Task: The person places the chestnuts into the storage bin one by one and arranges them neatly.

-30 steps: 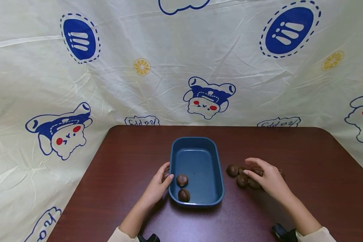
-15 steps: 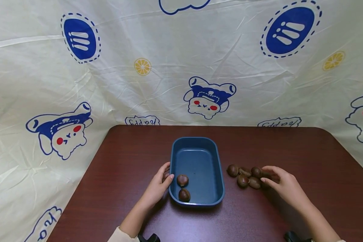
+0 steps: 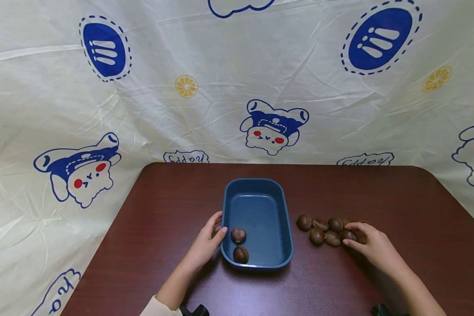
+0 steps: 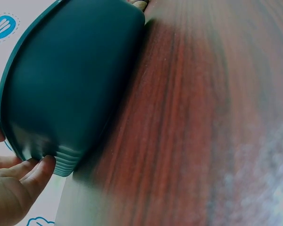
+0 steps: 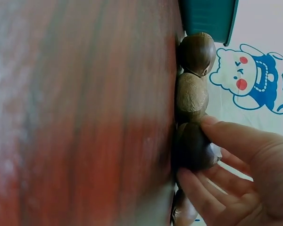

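Note:
A blue rectangular tray [image 3: 260, 219] holds two brown chestnuts near its left wall, a rear one [image 3: 238, 235] and a front one [image 3: 240, 254]. My left hand [image 3: 204, 243] grips the tray's left side, thumb at the rim and fingers against the outer wall [image 4: 61, 84]. To the right of the tray, several chestnuts [image 3: 317, 236] lie grouped on the table. My right hand [image 3: 373, 248] pinches one chestnut [image 5: 194, 148] at the group's near right side between thumb and fingers. It sits beside another, paler-faced chestnut [image 5: 192, 96]. Part of the group is hidden behind the right hand.
The dark reddish-brown table [image 3: 174, 197] has rounded far corners. Behind it hangs a pale cloth [image 3: 221, 123] printed with cartoon figures. A dark wrist strap [image 3: 195, 310] shows by the left sleeve.
My right hand has moved right from over the middle of the chestnut group, then slightly nearer, and now pinches a chestnut. The left hand and the tray have stayed in place.

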{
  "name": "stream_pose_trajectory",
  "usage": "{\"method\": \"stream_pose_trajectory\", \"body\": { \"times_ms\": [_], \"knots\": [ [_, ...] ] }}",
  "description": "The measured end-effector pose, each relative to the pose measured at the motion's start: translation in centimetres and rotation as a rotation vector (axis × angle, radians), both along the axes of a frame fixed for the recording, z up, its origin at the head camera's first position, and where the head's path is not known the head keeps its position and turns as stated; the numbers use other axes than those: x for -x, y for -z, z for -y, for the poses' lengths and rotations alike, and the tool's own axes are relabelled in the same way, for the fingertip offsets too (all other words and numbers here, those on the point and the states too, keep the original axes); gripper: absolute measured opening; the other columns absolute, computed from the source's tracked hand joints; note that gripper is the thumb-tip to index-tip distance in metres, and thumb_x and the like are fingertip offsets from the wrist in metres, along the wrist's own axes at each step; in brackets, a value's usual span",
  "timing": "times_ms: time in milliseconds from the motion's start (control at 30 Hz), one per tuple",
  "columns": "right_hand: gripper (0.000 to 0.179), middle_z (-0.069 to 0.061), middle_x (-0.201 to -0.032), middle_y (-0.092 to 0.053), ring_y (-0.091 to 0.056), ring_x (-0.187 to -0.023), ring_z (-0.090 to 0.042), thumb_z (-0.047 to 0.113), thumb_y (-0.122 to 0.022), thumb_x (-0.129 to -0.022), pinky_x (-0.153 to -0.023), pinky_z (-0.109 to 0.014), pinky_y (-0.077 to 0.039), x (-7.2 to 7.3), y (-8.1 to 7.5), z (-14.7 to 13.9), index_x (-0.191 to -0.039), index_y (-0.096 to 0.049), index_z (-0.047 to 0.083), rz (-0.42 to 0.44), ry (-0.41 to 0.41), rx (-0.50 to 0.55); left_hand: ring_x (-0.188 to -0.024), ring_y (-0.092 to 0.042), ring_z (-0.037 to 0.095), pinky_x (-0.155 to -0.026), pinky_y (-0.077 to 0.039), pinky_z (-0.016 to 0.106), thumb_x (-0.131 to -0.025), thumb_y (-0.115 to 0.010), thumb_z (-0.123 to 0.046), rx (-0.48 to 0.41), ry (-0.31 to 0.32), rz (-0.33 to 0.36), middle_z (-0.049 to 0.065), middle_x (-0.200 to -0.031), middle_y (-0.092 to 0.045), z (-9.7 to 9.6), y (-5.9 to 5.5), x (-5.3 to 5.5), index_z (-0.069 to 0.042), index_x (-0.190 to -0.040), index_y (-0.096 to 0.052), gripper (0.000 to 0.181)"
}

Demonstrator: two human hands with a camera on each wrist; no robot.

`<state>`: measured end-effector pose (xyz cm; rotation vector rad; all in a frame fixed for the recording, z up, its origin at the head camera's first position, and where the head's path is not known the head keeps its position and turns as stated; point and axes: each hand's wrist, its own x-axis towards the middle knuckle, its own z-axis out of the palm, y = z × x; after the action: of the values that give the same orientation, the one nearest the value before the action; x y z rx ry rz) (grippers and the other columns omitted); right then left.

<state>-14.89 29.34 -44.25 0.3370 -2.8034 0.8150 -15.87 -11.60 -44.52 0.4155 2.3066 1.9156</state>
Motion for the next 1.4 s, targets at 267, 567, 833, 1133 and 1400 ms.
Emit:
{"method": "stream_pose_trajectory", "body": {
  "times_ms": [267, 567, 833, 1133, 1400],
  "knots": [
    [0.037, -0.02, -0.101, -0.06, -0.06, -0.084, -0.032, 0.018, -0.072, -0.076, -0.066, -0.043, -0.047, 0.2, 0.1, -0.2, -0.106, -0.058, 0.001, 0.087, -0.01, 0.012, -0.12, -0.036, 0.04, -0.089, -0.038, 0.048, -0.095, -0.044, -0.009, -0.028, 0.008, 0.008, 0.028, -0.135, -0.031, 0.1, 0.1, 0.1, 0.003, -0.138, -0.023, 0.049],
    [0.035, -0.016, -0.101, -0.061, -0.061, -0.082, -0.024, 0.016, -0.073, -0.076, -0.063, -0.028, -0.05, 0.7, -0.7, 0.3, -0.105, -0.058, 0.002, 0.008, -0.01, 0.044, -0.12, -0.037, 0.038, -0.09, -0.038, 0.048, -0.095, -0.045, -0.011, 0.0, -0.001, 0.015, 0.025, -0.135, -0.033, 0.2, 0.2, 0.2, 0.001, -0.138, -0.024, 0.049],
    [0.036, -0.02, -0.105, -0.059, -0.061, -0.085, -0.032, 0.016, -0.069, -0.08, -0.065, -0.035, -0.05, 1.5, -1.9, 1.7, -0.11, -0.055, 0.002, -0.003, -0.03, 0.103, -0.12, -0.037, 0.038, -0.09, -0.038, 0.048, -0.095, -0.045, -0.012, -0.003, 0.005, 0.008, 0.025, -0.135, -0.033, 0.2, 0.2, 0.2, 0.001, -0.138, -0.025, 0.049],
    [0.037, -0.018, -0.11, -0.057, -0.059, -0.093, -0.033, 0.019, -0.066, -0.083, -0.073, -0.038, -0.049, 2.5, -3.1, 4.9, -0.115, -0.053, 0.007, -0.011, -0.06, 0.179, -0.12, -0.037, 0.038, -0.09, -0.038, 0.048, -0.095, -0.044, -0.01, -0.008, 0.017, 0.012, 0.026, -0.135, -0.032, 0.2, 0.0, 0.1, 0.002, -0.138, -0.024, 0.049],
    [0.036, -0.012, -0.107, -0.059, -0.06, -0.092, -0.026, 0.018, -0.067, -0.082, -0.075, -0.037, -0.049, 3.9, -3.8, 8.1, -0.114, -0.055, 0.006, -0.001, -0.128, 0.264, -0.118, -0.037, 0.042, -0.089, -0.038, 0.05, -0.094, -0.043, -0.004, -0.014, 0.018, 0.02, 0.029, -0.134, -0.031, 0.1, 0.2, 0.3, 0.005, -0.136, -0.024, 0.047]
  ]
}}
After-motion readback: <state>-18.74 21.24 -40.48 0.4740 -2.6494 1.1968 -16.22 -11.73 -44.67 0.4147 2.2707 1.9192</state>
